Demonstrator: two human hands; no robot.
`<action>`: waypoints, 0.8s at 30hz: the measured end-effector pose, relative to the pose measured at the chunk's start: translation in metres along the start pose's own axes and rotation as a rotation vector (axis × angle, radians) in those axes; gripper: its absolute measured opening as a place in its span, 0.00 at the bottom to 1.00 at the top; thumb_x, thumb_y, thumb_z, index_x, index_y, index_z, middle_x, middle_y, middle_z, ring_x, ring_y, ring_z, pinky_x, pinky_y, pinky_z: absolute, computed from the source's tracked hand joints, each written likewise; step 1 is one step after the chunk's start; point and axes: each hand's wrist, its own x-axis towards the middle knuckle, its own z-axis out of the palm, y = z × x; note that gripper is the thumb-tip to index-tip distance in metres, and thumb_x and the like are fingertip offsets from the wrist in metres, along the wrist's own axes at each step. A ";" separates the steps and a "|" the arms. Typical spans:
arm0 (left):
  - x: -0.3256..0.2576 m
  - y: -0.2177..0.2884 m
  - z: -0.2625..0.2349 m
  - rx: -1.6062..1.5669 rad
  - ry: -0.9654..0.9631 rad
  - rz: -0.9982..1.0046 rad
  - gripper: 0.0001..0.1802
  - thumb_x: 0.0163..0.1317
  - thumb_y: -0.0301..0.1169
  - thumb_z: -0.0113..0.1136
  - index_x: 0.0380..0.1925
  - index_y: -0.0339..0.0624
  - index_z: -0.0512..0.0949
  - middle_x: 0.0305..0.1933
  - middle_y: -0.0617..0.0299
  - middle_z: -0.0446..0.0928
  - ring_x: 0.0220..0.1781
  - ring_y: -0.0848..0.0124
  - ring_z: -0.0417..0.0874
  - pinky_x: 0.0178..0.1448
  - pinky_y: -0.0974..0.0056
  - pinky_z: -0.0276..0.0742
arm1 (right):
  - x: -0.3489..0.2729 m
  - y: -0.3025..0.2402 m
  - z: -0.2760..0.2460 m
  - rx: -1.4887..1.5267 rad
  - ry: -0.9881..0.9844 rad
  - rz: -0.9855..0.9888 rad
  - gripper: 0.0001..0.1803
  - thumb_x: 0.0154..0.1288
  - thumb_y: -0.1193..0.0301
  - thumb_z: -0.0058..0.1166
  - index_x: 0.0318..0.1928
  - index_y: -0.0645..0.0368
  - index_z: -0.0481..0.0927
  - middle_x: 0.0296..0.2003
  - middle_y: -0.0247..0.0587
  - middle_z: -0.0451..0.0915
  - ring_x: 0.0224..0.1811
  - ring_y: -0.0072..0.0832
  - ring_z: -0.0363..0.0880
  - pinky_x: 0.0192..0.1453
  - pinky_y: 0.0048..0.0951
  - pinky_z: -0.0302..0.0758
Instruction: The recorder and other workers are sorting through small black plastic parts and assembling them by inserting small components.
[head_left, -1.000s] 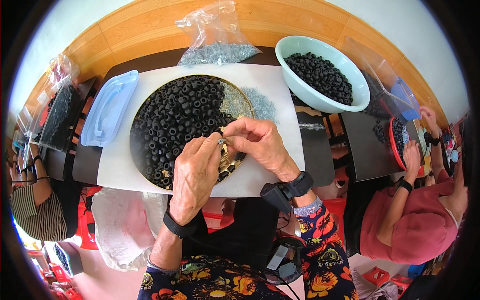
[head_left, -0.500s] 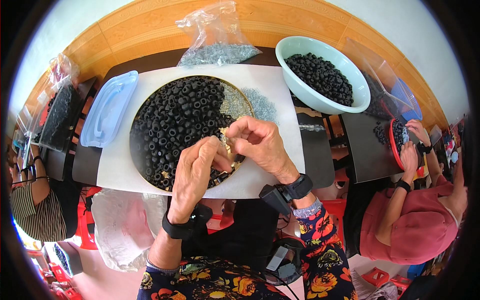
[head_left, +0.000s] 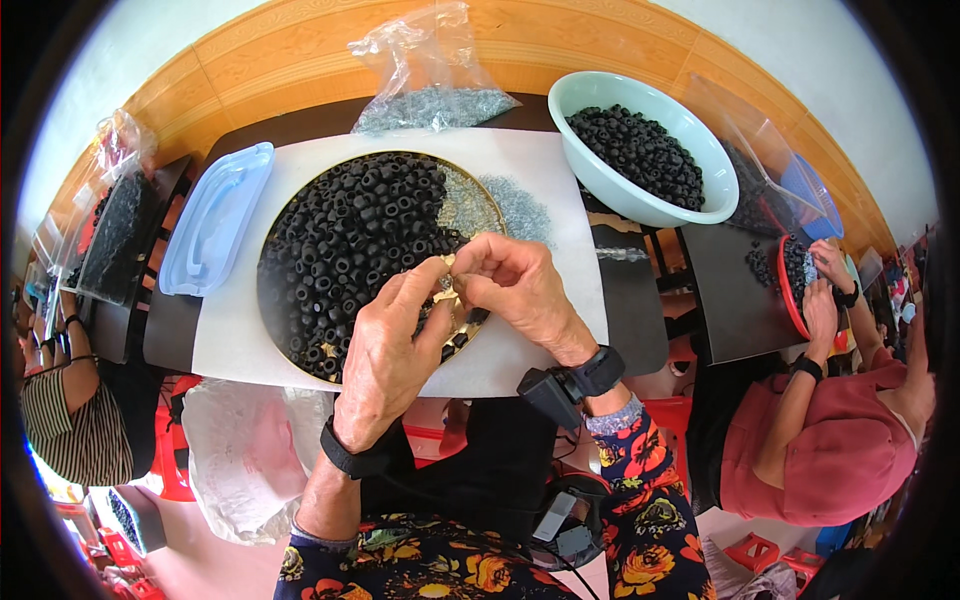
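Note:
A round tray [head_left: 283, 358] with a gold rim holds a heap of black ring-shaped parts [head_left: 340, 235] and, at its far right, small clear pieces [head_left: 468, 205]. Over its near right part, my left hand [head_left: 395, 335] and my right hand [head_left: 520, 290] meet fingertip to fingertip. The left forefinger and thumb close around a small pale, shiny bit. In a pinch too, the right fingers hide whatever they hold. Both hands wear black wrist straps. Under the fingers the tray's gold bottom shows, with a few black parts near the rim.
Clear pieces [head_left: 522, 208] also lie on the white sheet [head_left: 235, 335]. Around it are a blue plastic lid [head_left: 215, 220], a clear bag [head_left: 435, 105] of pieces and a pale green basin [head_left: 570, 150] of black parts. At the right, a co-worker [head_left: 820, 430] handles a red-rimmed tray [head_left: 790, 300].
My left hand's fingers have lifted and straightened toward the right fingertips, and its thumb has come into view. My right hand has barely moved.

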 end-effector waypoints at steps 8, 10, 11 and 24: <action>0.000 -0.002 -0.002 -0.028 -0.021 -0.060 0.09 0.63 0.24 0.54 0.42 0.33 0.76 0.30 0.47 0.78 0.28 0.60 0.81 0.35 0.60 0.75 | 0.000 0.002 0.000 0.006 -0.019 -0.013 0.03 0.60 0.79 0.55 0.35 0.63 0.78 0.26 0.26 0.78 0.26 0.09 0.74 0.30 0.13 0.72; 0.001 -0.001 -0.005 -0.147 -0.114 -0.198 0.09 0.67 0.27 0.50 0.40 0.33 0.76 0.28 0.50 0.77 0.28 0.68 0.79 0.34 0.63 0.75 | -0.001 0.002 0.000 -0.020 -0.023 -0.031 0.03 0.59 0.79 0.55 0.35 0.63 0.78 0.25 0.26 0.78 0.26 0.09 0.73 0.30 0.13 0.72; 0.004 -0.003 -0.005 -0.146 -0.114 -0.198 0.09 0.67 0.27 0.50 0.40 0.33 0.76 0.28 0.50 0.77 0.28 0.68 0.79 0.34 0.63 0.75 | -0.001 0.003 -0.001 -0.047 -0.024 -0.048 0.03 0.59 0.79 0.55 0.35 0.63 0.78 0.25 0.26 0.78 0.26 0.08 0.73 0.30 0.13 0.72; 0.001 -0.006 0.004 0.077 0.029 0.163 0.19 0.53 0.13 0.53 0.46 0.35 0.77 0.38 0.52 0.77 0.39 0.57 0.79 0.42 0.59 0.76 | 0.001 0.001 -0.005 0.119 0.012 0.107 0.05 0.61 0.78 0.54 0.38 0.65 0.79 0.26 0.30 0.79 0.26 0.15 0.75 0.32 0.16 0.73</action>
